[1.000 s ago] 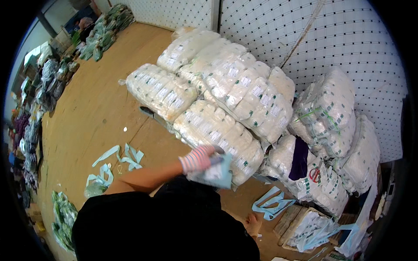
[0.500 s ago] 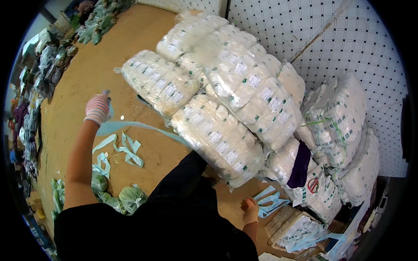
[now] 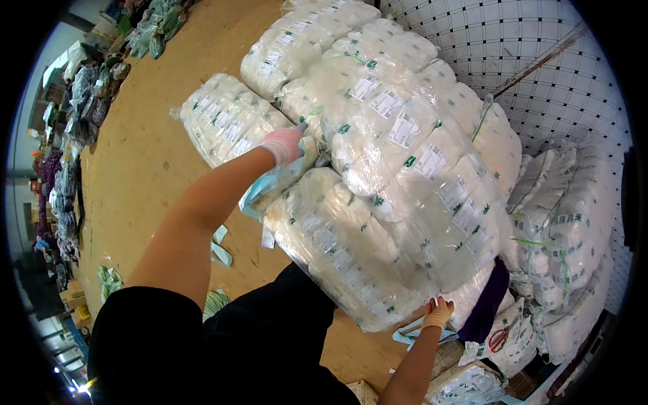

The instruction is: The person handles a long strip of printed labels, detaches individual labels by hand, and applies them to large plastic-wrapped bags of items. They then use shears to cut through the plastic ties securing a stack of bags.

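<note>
Several plump white bales [image 3: 405,128] in clear plastic film are stacked in front of me, with labels and small green marks on them. My left hand [image 3: 282,145], in a pink-and-white striped glove, is closed at the near right end of the left bale [image 3: 219,121]. A wide light-blue strip [image 3: 266,187] runs along that bale's end up to this hand. My right hand [image 3: 439,313], with a beige covering at the wrist, has its fingers pinched at the lower right corner of the near bale [image 3: 337,246]. What they grip is too small to tell.
More white bundles [image 3: 567,223] with green ties stand at the right by the dotted wall [image 3: 513,40]. A dark purple cloth [image 3: 487,304] and red-handled scissors [image 3: 498,340] lie near my right hand. Bagged goods [image 3: 84,101] line the far left of the brown floor [image 3: 145,128].
My left hand has moved right, from over the floor to the left bale, bringing the light-blue strip along. My right hand has moved up and right to the near bale. The view has shifted.
</note>
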